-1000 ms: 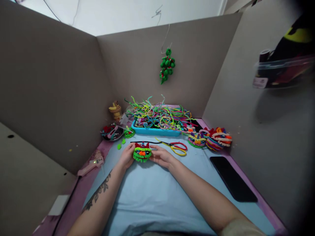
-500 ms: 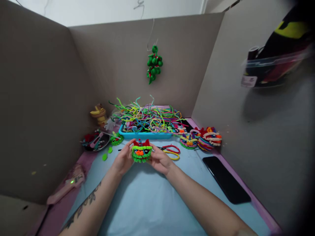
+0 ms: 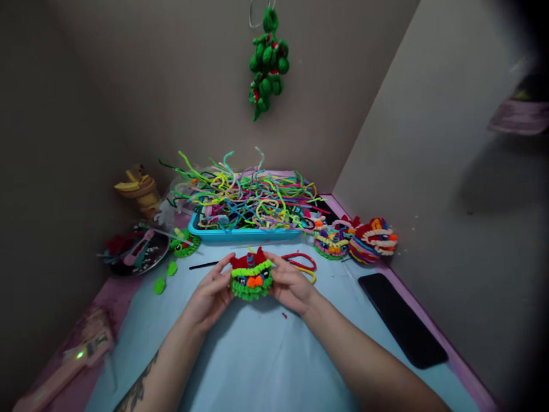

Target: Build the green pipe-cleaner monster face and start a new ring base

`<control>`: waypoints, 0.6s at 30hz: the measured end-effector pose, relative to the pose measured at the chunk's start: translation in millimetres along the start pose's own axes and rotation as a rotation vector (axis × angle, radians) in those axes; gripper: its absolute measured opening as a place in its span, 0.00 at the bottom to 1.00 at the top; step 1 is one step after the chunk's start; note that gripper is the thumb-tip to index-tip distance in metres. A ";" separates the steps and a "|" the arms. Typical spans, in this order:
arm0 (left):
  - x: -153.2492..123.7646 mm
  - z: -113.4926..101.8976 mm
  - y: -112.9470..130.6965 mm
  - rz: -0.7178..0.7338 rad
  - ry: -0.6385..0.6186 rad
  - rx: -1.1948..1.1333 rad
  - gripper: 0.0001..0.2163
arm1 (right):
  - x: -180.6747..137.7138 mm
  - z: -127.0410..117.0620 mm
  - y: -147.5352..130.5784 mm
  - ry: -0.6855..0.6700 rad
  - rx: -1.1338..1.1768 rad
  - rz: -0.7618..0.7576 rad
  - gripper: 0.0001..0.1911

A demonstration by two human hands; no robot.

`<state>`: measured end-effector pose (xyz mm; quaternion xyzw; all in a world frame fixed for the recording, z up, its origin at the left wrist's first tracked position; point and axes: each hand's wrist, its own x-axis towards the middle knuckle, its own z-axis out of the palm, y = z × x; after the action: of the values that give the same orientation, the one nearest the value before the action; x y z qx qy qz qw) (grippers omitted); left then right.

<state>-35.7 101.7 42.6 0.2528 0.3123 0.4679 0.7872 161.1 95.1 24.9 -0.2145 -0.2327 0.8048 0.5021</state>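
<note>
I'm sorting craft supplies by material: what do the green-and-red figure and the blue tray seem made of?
Figure: probably chenille stems, matte and fuzzy, judging by its soft, ridged rows; any wire inside doesn't show.
Blue tray: likely plastic, smooth, judging by its even-coloured wall.

Dim lighting, shadowed right panel (image 3: 446, 177), blackened right edge

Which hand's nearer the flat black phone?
Right. The right hand, on one side of the green-and-red figure, is left of the phone; the left hand, on the figure's opposite side, is farther left.
</note>
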 end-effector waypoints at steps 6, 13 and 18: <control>5.2 -6.9 0.4 -0.030 -0.013 -0.081 0.25 | -2.8 4.5 -4.1 0.069 -0.032 0.000 0.25; 5.2 -6.9 -4.1 -0.098 -0.066 -0.202 0.22 | -4.8 8.3 -2.8 0.054 -0.036 0.011 0.27; 6.0 -6.4 -7.2 -0.118 -0.049 -0.193 0.24 | -4.4 9.4 0.6 0.063 -0.031 -0.016 0.30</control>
<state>-34.0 104.6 31.8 0.1683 0.2607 0.4424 0.8414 157.0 89.4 32.5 -0.2456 -0.2311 0.7899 0.5122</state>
